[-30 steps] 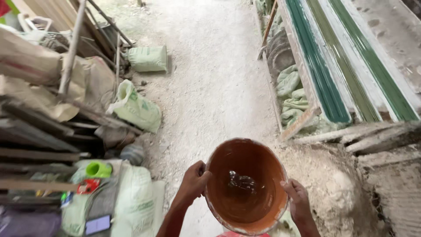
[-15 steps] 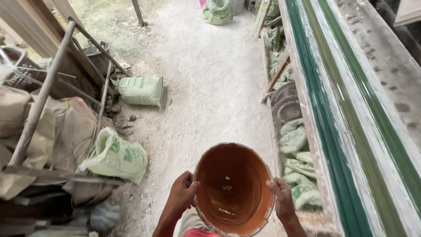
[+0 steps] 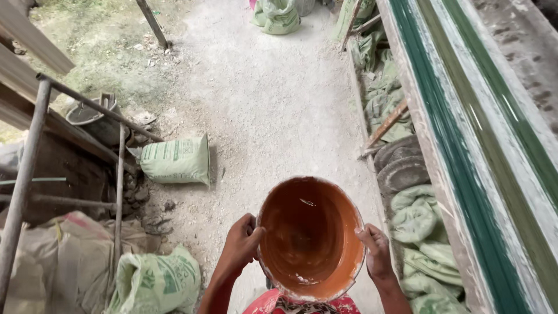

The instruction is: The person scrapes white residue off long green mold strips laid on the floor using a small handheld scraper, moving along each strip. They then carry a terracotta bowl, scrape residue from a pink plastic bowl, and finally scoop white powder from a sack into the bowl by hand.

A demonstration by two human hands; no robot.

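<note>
I hold a round orange bowl-shaped pan (image 3: 310, 238) in front of me with both hands, low in the head view. My left hand (image 3: 241, 244) grips its left rim and my right hand (image 3: 376, 251) grips its right rim. The pan's inside is wet and smeared, with a little pale residue near the bottom edge. Below it lies a pale gravel path (image 3: 273, 110).
Green sacks lie on the path's left (image 3: 177, 160), lower left (image 3: 154, 282) and far end (image 3: 276, 14). Metal scaffold poles (image 3: 26, 174) and a metal pan (image 3: 87, 113) stand left. Crumpled green sacks (image 3: 415, 221), round pans (image 3: 401, 168) and a green-striped wall (image 3: 465, 134) line the right.
The view has moved forward along the path; the sacks on the left have slid toward me. The pan stays in both hands, and the liquid seen in it earlier is no longer visible.
</note>
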